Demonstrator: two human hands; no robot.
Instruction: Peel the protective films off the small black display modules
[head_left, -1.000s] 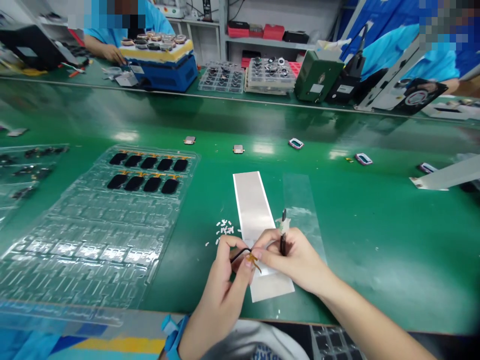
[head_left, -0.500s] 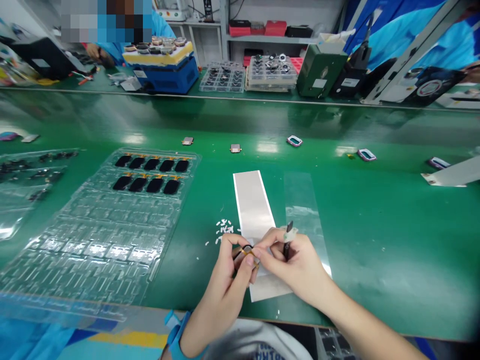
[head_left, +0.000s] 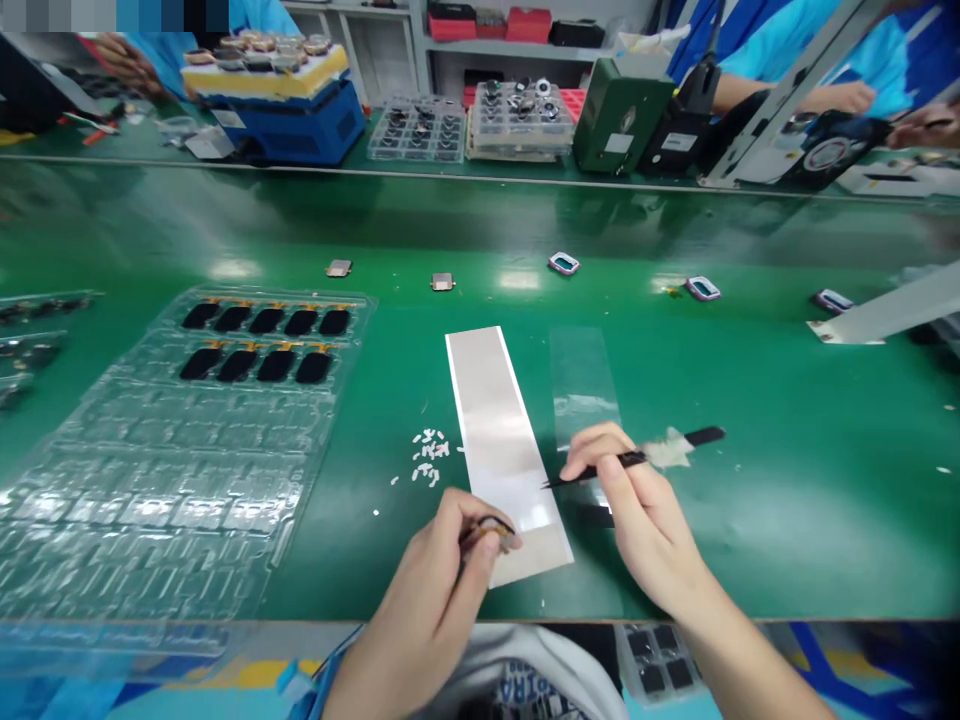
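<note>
My left hand (head_left: 442,570) is closed in a pinch on a small dark part with an orange flex tail (head_left: 489,530), held just above the near end of a white strip (head_left: 495,420) lying on the green belt. My right hand (head_left: 634,510) grips black tweezers (head_left: 637,458) with tape wrapped round their handle; their tip points left and rests over the white strip. A clear film strip (head_left: 581,380) lies beside it under my right hand. Small white scraps (head_left: 427,455) are scattered left of the strip.
A clear blister tray (head_left: 150,480) at left holds two rows of black oval parts (head_left: 262,340). Small parts (head_left: 442,282) and pink-rimmed pieces (head_left: 562,263) lie further up the belt. Across it are a blue box (head_left: 292,110), trays, a green device (head_left: 619,125) and other people's arms.
My hands have come apart: the right one swung out to the right and laid the tweezers flat, tip towards the strip. The left one keeps the small part, now lower.
</note>
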